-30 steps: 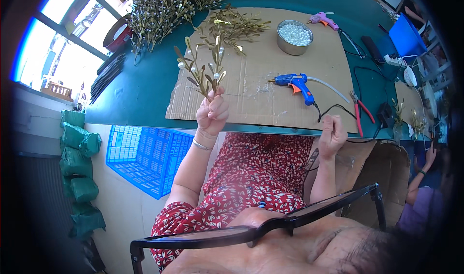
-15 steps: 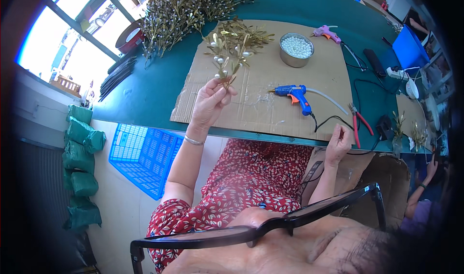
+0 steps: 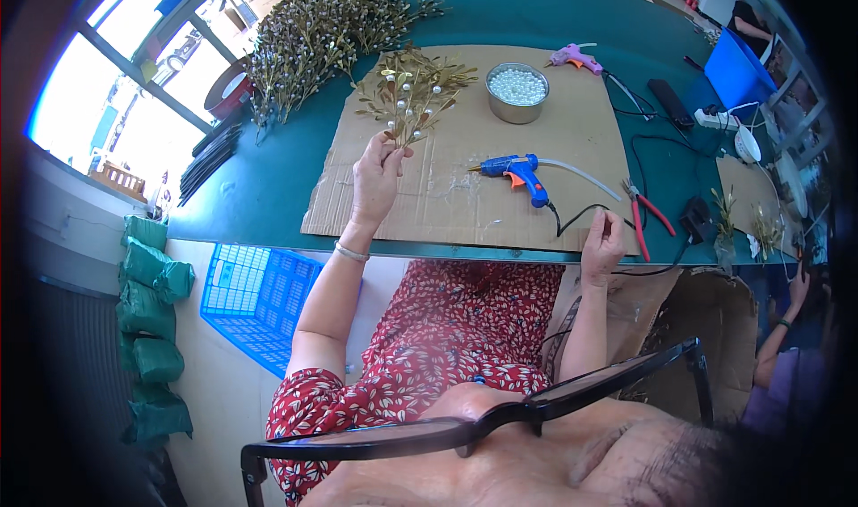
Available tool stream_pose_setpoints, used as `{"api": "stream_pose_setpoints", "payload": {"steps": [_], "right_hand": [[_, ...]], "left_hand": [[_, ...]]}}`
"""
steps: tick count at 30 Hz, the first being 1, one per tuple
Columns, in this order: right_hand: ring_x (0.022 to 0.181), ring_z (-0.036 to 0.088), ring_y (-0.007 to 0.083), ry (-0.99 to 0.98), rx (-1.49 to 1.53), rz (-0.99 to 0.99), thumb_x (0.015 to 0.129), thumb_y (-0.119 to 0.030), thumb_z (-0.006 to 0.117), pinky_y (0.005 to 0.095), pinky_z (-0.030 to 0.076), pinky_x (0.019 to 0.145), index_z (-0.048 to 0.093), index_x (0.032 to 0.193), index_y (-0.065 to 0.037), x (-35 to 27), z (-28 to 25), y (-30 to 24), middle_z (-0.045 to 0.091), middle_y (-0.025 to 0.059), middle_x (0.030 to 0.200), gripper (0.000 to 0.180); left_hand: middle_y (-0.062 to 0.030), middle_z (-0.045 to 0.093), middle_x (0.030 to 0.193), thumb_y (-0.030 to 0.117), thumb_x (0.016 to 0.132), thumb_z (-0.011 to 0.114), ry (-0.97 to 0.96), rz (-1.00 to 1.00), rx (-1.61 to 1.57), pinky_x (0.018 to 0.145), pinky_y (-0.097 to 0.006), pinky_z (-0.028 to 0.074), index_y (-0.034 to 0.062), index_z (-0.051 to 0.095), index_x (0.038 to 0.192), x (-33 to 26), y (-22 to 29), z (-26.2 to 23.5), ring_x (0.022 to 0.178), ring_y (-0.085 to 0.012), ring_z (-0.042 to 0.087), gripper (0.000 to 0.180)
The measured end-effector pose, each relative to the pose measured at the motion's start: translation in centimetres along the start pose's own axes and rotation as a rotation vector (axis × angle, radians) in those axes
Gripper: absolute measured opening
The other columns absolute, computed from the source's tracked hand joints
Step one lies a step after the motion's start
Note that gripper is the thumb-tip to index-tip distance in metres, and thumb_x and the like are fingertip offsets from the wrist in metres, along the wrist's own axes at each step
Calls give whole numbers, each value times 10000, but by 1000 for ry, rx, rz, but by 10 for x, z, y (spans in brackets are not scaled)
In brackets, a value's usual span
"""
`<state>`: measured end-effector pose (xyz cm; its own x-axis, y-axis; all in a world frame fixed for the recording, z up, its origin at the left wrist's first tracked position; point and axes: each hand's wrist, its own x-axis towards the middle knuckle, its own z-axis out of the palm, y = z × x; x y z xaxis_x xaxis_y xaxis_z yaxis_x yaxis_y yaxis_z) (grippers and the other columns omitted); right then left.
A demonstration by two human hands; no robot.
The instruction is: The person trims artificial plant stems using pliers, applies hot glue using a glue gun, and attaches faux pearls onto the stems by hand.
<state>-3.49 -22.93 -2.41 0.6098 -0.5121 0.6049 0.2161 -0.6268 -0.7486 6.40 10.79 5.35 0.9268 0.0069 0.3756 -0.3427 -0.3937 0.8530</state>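
Observation:
In my left hand [image 3: 377, 181] I pinch the base of a gold-leaved sprig [image 3: 405, 114] dotted with white pearls, held upright over the cardboard sheet [image 3: 411, 216]. Behind it lies a loose heap of gold-leaved sprigs [image 3: 454, 78]. My right hand [image 3: 603, 252] is at the table's near edge, fingertips pressed together; anything between them is too small to make out. A blue glue gun [image 3: 523, 173] lies on the cardboard between my hands, its nozzle pointing left. Red-handled pliers [image 3: 654, 214] rest just right of my right hand. Farther back stands a metal bowl [image 3: 517, 114] of white pearls [image 3: 518, 87].
A purple glue gun [image 3: 574, 56] lies beyond the bowl. At the back left are a big leafy bundle [image 3: 326, 33] and dark stems [image 3: 210, 163]. Cables and a power strip [image 3: 718, 120] run along the right. A blue crate [image 3: 259, 301] stands below. Another person's hand [image 3: 798, 288] shows far right.
The sprig in my left hand has turned and dipped slightly, now overlapping the heap behind it. My right hand keeps its pinched pose. The whole view has shifted a little.

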Motion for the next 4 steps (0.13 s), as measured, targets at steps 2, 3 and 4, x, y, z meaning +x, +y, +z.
{"api": "stream_pose_setpoints", "payload": {"steps": [2,3,4], "right_hand": [[614,556,165,-21,-23,3,898,-114,584,276,451,559,575,862,0,2,3,1,582,83,733,120],[617,559,164,-48,-49,10,899,-114,582,277,455,562,575,864,-1,2,4,3,582,83,733,118],[605,557,164,-55,-40,1,903,-115,574,270,455,563,580,869,-14,1,5,6,579,79,718,106]], "left_hand": [[-47,659,827,38,905,495,-1,-8,-26,544,-179,401,-28,504,1126,7,-2,3,591,-31,452,231],[-53,670,827,33,897,497,-9,-30,-100,554,-193,423,-1,515,1126,12,-6,2,589,-48,479,232],[-58,682,827,28,890,499,-14,-53,-173,563,-207,445,26,525,1127,18,-9,-2,586,-66,507,238]]}}
